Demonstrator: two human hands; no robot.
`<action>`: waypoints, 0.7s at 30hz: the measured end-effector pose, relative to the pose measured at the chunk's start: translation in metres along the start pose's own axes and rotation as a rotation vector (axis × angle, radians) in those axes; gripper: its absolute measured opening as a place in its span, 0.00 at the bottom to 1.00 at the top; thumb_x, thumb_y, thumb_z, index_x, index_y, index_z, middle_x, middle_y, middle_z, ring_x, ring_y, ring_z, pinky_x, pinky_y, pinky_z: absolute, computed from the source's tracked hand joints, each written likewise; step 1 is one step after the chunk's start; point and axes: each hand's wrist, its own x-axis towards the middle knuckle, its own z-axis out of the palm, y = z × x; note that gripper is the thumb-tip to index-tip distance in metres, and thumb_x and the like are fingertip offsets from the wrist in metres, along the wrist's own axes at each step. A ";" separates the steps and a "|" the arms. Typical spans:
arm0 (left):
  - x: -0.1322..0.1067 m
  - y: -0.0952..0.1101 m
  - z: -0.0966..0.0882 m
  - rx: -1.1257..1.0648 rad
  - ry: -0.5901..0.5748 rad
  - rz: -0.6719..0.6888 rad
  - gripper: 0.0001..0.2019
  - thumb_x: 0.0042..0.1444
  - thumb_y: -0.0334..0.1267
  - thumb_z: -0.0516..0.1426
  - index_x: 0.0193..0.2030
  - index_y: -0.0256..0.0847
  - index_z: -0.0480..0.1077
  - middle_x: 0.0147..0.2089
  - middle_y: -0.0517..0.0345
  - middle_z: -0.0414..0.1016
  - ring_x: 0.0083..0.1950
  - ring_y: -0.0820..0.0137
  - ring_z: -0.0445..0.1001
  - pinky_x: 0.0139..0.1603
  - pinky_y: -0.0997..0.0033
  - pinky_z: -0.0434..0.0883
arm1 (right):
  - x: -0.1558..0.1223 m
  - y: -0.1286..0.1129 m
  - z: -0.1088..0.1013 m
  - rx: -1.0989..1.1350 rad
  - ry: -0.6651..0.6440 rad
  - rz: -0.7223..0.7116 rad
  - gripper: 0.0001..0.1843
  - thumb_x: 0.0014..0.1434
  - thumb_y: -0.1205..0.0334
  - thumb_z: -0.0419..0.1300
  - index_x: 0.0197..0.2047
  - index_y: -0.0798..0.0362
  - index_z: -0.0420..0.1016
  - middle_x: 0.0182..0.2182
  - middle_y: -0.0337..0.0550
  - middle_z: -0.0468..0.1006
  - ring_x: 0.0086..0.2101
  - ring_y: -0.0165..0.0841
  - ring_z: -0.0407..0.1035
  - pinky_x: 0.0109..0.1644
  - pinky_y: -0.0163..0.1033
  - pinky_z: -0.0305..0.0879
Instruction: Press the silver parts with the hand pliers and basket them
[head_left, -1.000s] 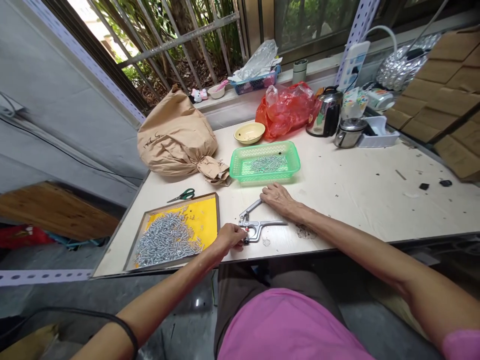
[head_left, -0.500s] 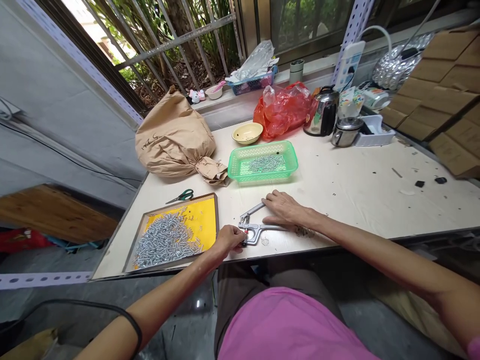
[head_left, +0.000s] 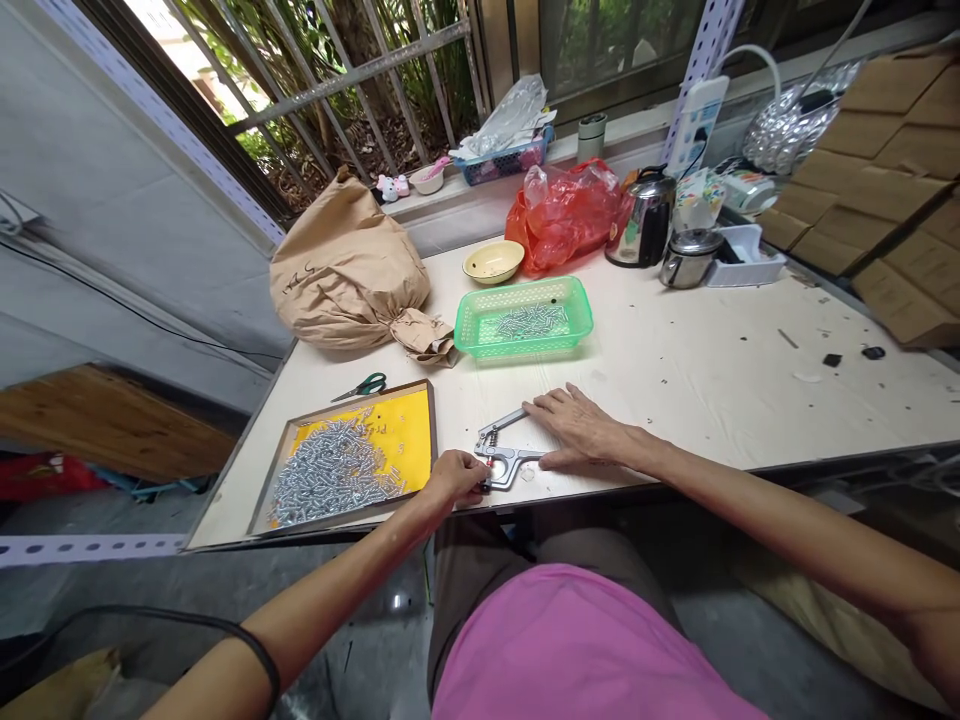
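Observation:
A grey metal pair of snap-fastener pliers [head_left: 512,456], with a spring and a red part near its jaws, lies at the table's front edge. My right hand [head_left: 581,428] is over the handles, its fingers at the tip of the upper handle and its thumb by the lower one. At the jaws, the fingertips of my left hand [head_left: 457,478] are pinched together; whatever is between them is too small and hidden to make out. Left of that hand, a shallow tray [head_left: 433,425] with a yellow lining bears a heap of small silvery metal pieces [head_left: 330,470].
Behind the pliers stands a green plastic basket [head_left: 465,335] with more metal pieces. Dark-handled scissors [head_left: 367,386] lie behind the tray. Further back are a brown paper sack [head_left: 349,270], a yellow bowl [head_left: 491,265], a red plastic bag [head_left: 566,220] and a kettle [head_left: 643,220].
My right hand has slid slightly to the right along the handles, its thumb lower and its fingers a little more spread. My left hand stays at the jaws.

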 end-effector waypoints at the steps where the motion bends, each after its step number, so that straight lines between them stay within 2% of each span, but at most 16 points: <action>1: 0.001 -0.001 0.001 -0.004 0.003 0.001 0.09 0.46 0.37 0.63 0.24 0.35 0.70 0.17 0.65 0.63 0.22 0.75 0.66 0.28 0.71 0.73 | 0.000 -0.001 0.001 0.004 0.010 0.003 0.46 0.50 0.42 0.62 0.64 0.59 0.56 0.54 0.59 0.67 0.52 0.50 0.59 0.60 0.59 0.46; 6: 0.001 -0.003 0.000 -0.012 -0.022 0.007 0.13 0.47 0.43 0.62 0.25 0.35 0.69 0.18 0.64 0.64 0.23 0.74 0.66 0.30 0.70 0.71 | 0.000 -0.004 0.003 0.016 0.059 0.011 0.36 0.52 0.48 0.62 0.59 0.60 0.62 0.48 0.57 0.70 0.46 0.45 0.61 0.54 0.50 0.56; 8: -0.006 -0.004 -0.003 0.080 0.001 0.052 0.13 0.50 0.44 0.60 0.25 0.35 0.70 0.19 0.62 0.66 0.25 0.72 0.69 0.32 0.70 0.71 | -0.001 -0.005 0.004 0.029 0.073 0.007 0.33 0.53 0.51 0.63 0.57 0.60 0.64 0.45 0.55 0.71 0.45 0.43 0.61 0.50 0.47 0.59; 10: -0.016 -0.004 -0.004 0.266 0.118 0.227 0.13 0.54 0.44 0.57 0.27 0.35 0.72 0.25 0.58 0.69 0.30 0.69 0.71 0.37 0.69 0.70 | -0.002 -0.007 0.003 0.046 0.083 0.005 0.31 0.54 0.54 0.62 0.57 0.60 0.64 0.44 0.54 0.71 0.44 0.43 0.61 0.47 0.45 0.60; 12: -0.026 -0.003 -0.002 0.452 0.247 0.500 0.12 0.57 0.42 0.54 0.33 0.36 0.74 0.34 0.53 0.72 0.39 0.66 0.72 0.44 0.66 0.69 | -0.003 -0.009 0.002 0.067 0.088 0.002 0.30 0.55 0.57 0.62 0.58 0.59 0.63 0.45 0.53 0.71 0.45 0.42 0.61 0.47 0.45 0.61; 13: -0.029 -0.002 0.001 0.521 0.278 0.630 0.11 0.58 0.42 0.54 0.37 0.37 0.74 0.38 0.52 0.72 0.43 0.64 0.71 0.47 0.64 0.68 | -0.003 -0.010 0.001 0.081 0.089 0.001 0.30 0.55 0.58 0.61 0.59 0.59 0.62 0.45 0.53 0.71 0.45 0.42 0.61 0.47 0.45 0.62; 15: -0.029 0.004 0.009 0.619 0.260 0.833 0.11 0.57 0.41 0.56 0.43 0.39 0.72 0.46 0.50 0.71 0.50 0.61 0.68 0.51 0.60 0.68 | -0.004 -0.012 0.000 0.108 0.084 0.010 0.30 0.56 0.59 0.61 0.60 0.57 0.60 0.46 0.53 0.71 0.46 0.42 0.61 0.48 0.46 0.62; 17: -0.021 0.013 0.020 0.702 0.221 0.955 0.16 0.53 0.39 0.60 0.49 0.40 0.69 0.55 0.48 0.67 0.57 0.57 0.63 0.55 0.56 0.66 | -0.004 -0.014 -0.001 0.138 0.075 0.025 0.32 0.56 0.60 0.61 0.62 0.57 0.58 0.47 0.53 0.71 0.47 0.42 0.61 0.50 0.47 0.62; 19: -0.008 0.024 0.027 0.761 0.199 1.007 0.24 0.51 0.38 0.62 0.55 0.39 0.64 0.61 0.46 0.62 0.61 0.55 0.59 0.59 0.53 0.63 | -0.005 -0.014 -0.001 0.160 0.074 0.033 0.35 0.56 0.59 0.61 0.64 0.57 0.55 0.48 0.53 0.71 0.48 0.42 0.61 0.51 0.47 0.62; 21: 0.003 0.035 0.030 0.806 0.146 1.016 0.27 0.51 0.38 0.61 0.58 0.38 0.60 0.60 0.45 0.63 0.60 0.56 0.60 0.59 0.53 0.63 | -0.006 -0.013 0.000 0.164 0.079 0.030 0.37 0.56 0.56 0.61 0.65 0.57 0.52 0.48 0.53 0.70 0.48 0.42 0.61 0.51 0.47 0.62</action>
